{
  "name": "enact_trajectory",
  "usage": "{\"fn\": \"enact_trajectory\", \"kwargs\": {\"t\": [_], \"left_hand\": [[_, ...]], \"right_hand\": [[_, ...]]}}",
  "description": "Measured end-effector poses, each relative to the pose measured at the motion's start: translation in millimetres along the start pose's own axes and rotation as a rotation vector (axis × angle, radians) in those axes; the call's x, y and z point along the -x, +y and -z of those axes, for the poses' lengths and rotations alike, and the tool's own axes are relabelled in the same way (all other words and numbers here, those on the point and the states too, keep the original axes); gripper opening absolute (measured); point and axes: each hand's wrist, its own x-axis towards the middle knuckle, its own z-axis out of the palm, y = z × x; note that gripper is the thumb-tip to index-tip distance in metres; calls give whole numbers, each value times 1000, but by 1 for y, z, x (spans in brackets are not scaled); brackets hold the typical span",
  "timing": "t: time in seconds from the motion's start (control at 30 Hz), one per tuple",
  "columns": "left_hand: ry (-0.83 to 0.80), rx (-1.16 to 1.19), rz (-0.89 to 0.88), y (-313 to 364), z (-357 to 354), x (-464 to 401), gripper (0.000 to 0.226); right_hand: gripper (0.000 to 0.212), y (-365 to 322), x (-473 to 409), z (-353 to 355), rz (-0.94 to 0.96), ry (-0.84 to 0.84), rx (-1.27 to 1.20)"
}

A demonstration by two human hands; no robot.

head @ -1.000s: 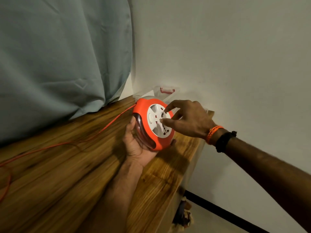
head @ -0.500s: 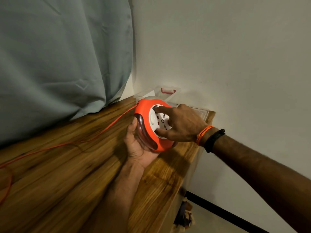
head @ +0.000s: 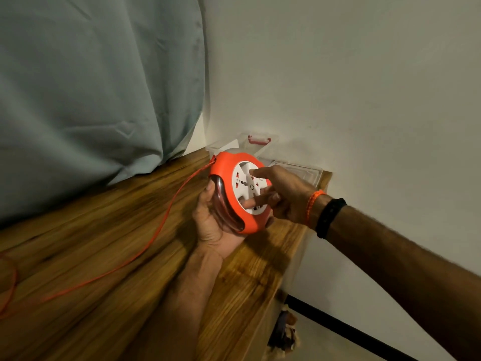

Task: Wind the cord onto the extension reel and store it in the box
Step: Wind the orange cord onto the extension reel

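My left hand (head: 212,225) cups an orange extension reel (head: 226,175) from below and behind, holding it on edge above the wooden table (head: 104,269). Its white socket face (head: 243,183) points up and right. My right hand (head: 283,196) rests fingers on that white face, index near the top, another finger at the lower rim. A thin orange cord (head: 161,225) leaves the reel's top left and trails across the table to the left edge. A clear plastic box (head: 296,170) with a red latch (head: 259,140) sits behind the reel in the corner.
A grey-blue curtain (head: 91,87) hangs over the table's back left. A pale wall (head: 338,87) runs along the right. The table's right edge drops to the floor, where a dark object (head: 283,332) lies beside a black skirting strip (head: 351,332).
My right hand's fingers have shifted around the white socket face, turning it. The cord on the table lies closer and its left loop has moved. The left hand keeps its hold.
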Motion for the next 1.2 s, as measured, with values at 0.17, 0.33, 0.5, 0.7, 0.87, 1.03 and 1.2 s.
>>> {"fn": "enact_trajectory", "kwargs": {"t": [0.17,0.33,0.5,0.7,0.87,1.03,1.2], "left_hand": [[18,14,2,2,8,-2,87],[0,-12,3,2,9,-2,89],[3,22,6,1,11,-5,89],[-17,39,-15,1,15,-7,89],[-52,56,-12,0,13,-6,88],[-61,35,-8,-4,5,-4,74],[-55,-10,19,-3,4,-4,89]], "right_hand": [[38,2,-8,15,308,168,539],[45,7,-2,21,797,226,1029],[64,7,-4,17,926,172,1209],[62,13,-19,9,1024,209,1194],[61,9,-22,3,843,286,1068],[35,9,-26,-10,-28,102,-39],[37,11,-23,-3,-44,-28,-145]]}}
